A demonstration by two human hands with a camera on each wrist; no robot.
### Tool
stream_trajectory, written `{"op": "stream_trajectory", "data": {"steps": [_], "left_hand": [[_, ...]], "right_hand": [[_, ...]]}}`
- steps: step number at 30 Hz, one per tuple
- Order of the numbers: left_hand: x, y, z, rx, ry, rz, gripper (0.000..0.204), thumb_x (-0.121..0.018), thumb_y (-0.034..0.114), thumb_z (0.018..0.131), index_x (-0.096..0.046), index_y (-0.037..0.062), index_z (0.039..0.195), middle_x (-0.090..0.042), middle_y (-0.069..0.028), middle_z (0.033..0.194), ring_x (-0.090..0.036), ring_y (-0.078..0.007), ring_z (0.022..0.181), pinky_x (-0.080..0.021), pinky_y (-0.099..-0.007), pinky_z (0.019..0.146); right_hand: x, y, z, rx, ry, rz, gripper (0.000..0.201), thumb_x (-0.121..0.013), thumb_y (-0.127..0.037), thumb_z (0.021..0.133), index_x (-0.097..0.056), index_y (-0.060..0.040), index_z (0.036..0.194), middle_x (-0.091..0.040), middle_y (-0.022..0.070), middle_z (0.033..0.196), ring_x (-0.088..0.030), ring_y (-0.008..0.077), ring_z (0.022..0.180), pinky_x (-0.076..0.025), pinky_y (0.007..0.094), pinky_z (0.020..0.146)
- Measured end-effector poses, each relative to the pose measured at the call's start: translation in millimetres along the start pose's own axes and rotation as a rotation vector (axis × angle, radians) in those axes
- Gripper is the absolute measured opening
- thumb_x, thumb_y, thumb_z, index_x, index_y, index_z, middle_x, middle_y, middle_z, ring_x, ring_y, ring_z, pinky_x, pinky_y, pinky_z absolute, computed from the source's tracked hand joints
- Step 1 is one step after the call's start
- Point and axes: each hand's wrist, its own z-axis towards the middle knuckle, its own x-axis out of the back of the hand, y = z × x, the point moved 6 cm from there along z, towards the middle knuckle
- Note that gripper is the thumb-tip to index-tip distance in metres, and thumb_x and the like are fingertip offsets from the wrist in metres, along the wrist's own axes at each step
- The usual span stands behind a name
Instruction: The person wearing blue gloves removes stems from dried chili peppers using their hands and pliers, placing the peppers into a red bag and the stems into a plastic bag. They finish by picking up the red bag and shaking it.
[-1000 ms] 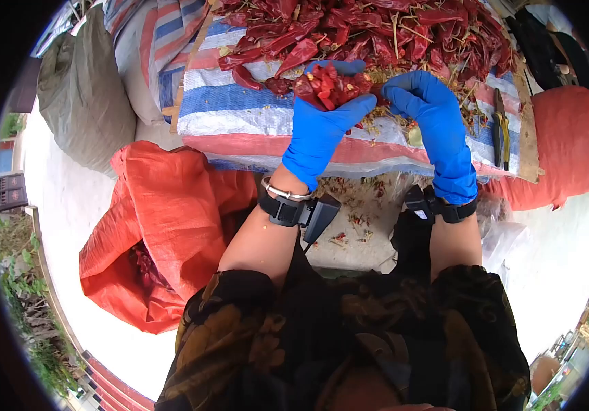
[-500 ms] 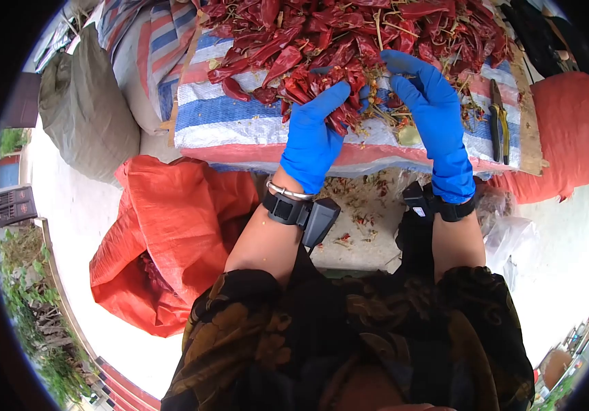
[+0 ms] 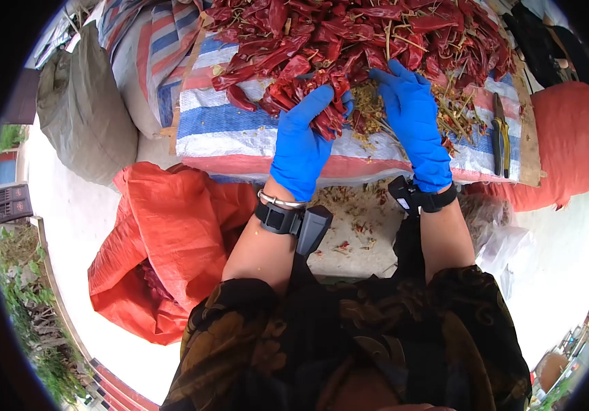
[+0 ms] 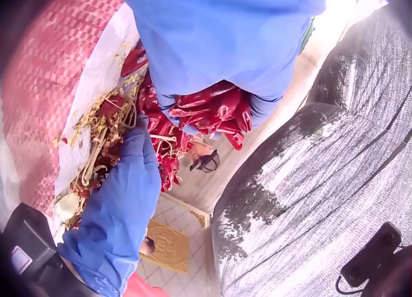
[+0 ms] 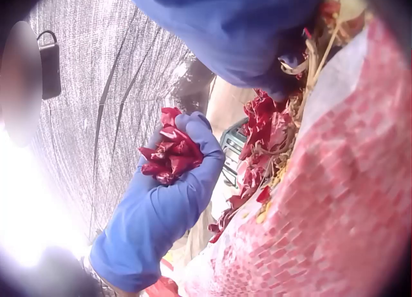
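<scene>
My blue-gloved left hand point(image 3: 300, 151) holds a bunch of dried red chili peppers point(image 5: 170, 154) above the near edge of a striped woven sheet point(image 3: 222, 113). Thumb and fingers wrap round the bunch in the right wrist view, its crumpled tips facing out. Beside it, my blue-gloved right hand point(image 3: 415, 133) reaches to the near side of a heap of dried red chili peppers point(image 3: 356, 31). Its fingers look mostly straight among stems and yellowish seeds point(image 3: 368, 106). A loose chili pepper point(image 3: 241, 98) lies left of the bunch.
Yellow-and-black-handled pliers point(image 3: 501, 137) lie on the sheet's right side. An open red sack point(image 3: 171, 226) with chilies inside stands at the lower left. A full red sack point(image 3: 575, 147) sits right of the table, and a grey-green sack point(image 3: 85, 103) stands left.
The left hand has shifted slightly left and turned with its bunch. My right hand has moved left, its fingers now straighter and away from the bunch. More stems show beside it.
</scene>
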Motion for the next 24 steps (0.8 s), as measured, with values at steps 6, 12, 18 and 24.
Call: {"op": "stream_trajectory", "data": {"steps": [6, 12, 18, 24], "left_hand": [[1, 2, -9, 0.027, 0.023, -0.053, 0.031, -0.055, 0.006, 0.082, -0.049, 0.0016, 0.112, -0.059, -0.0111, 0.101, -0.059, -0.0226, 0.089, -0.050, -0.0360, 0.077], [5, 3, -10, -0.001, 0.035, -0.047, 0.029, -0.056, 0.006, 0.082, -0.050, 0.0015, 0.110, -0.059, -0.0112, 0.100, -0.059, -0.0223, 0.087, -0.050, -0.0365, 0.077], [7, 3, -10, -0.014, 0.053, -0.083, 0.024, -0.058, 0.004, 0.080, -0.054, -0.0002, 0.103, -0.060, -0.0118, 0.097, -0.060, -0.0224, 0.086, -0.050, -0.0353, 0.076], [1, 4, -14, 0.040, -0.033, -0.055, 0.033, -0.057, 0.008, 0.081, -0.049, 0.0000, 0.112, -0.059, -0.0124, 0.102, -0.058, -0.0226, 0.090, -0.049, -0.0368, 0.080]], "right_hand": [[9, 22, -10, -0.713, -0.034, 0.729, 0.023, -0.054, -0.006, 0.081, -0.059, -0.0082, 0.103, -0.062, 0.0114, 0.089, -0.059, 0.0241, 0.081, -0.048, 0.0325, 0.070], [25, -1, 3, -0.118, 0.031, 0.163, 0.046, -0.055, -0.005, 0.077, -0.052, -0.0207, 0.120, -0.058, 0.0128, 0.106, -0.054, 0.0280, 0.091, -0.044, 0.0352, 0.080], [-8, -12, -7, -0.034, -0.209, -0.140, 0.048, -0.052, -0.003, 0.076, -0.053, -0.0234, 0.119, -0.057, 0.0131, 0.108, -0.051, 0.0294, 0.094, -0.040, 0.0377, 0.085], [6, 1, 1, -0.216, -0.089, 0.217, 0.027, -0.057, -0.008, 0.077, -0.062, -0.0153, 0.103, -0.061, 0.0090, 0.092, -0.054, 0.0246, 0.085, -0.042, 0.0355, 0.075]]}}
